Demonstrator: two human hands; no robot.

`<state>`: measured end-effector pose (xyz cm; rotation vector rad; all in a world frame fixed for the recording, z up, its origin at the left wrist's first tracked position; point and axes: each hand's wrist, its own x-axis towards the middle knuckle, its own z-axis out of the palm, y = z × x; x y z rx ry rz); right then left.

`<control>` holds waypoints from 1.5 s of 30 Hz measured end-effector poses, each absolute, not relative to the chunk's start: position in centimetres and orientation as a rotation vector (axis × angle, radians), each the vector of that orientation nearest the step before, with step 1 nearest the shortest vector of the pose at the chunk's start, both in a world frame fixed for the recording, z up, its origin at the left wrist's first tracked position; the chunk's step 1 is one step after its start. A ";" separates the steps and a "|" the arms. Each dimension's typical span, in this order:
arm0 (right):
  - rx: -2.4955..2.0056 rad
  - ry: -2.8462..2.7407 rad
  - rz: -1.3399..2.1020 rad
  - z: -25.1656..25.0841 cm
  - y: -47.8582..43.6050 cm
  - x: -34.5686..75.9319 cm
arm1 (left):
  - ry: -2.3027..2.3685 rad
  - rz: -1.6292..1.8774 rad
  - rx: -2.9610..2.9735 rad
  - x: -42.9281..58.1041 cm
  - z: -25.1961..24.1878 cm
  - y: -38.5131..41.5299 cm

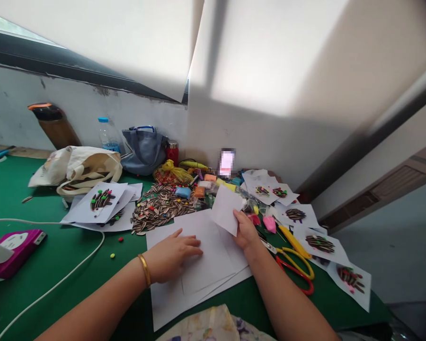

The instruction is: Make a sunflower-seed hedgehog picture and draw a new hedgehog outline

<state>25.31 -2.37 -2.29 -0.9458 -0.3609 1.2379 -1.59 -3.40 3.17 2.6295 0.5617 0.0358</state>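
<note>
My left hand [175,255] lies with fingers spread on a stack of white paper [163,308] at the table's front. Pinched in my right hand [247,231] is a small piece of white paper [224,208], raised at a tilt over the stack's right part. Just beyond the stack spreads a heap of striped sunflower seeds [163,203] with a few coloured bits among them. Scissors [294,270] with red and yellow handles lie right of my right forearm, beside a yellow utility knife [295,241].
Paper cards with seed pictures lie at left [102,201] and along the right edge [319,244]. Clay packets [183,192], a phone [226,162], a blue bag [145,151] and a canvas bag [80,163] stand behind. A white cable [57,279] crosses the green table [128,293].
</note>
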 end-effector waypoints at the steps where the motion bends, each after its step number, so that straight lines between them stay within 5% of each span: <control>1: -0.943 -0.352 1.243 -2.3 -2.3 25.4 | 0.550 0.019 2.628 -1.6 3.3 -3.7; 18: -0.948 -0.303 1.276 -2.6 -2.1 25.9 | 0.469 0.102 2.704 -0.1 -0.3 -9.6; 45: -0.995 -0.282 1.179 -1.9 -2.6 24.6 | 0.948 0.095 2.703 3.5 -1.4 -9.8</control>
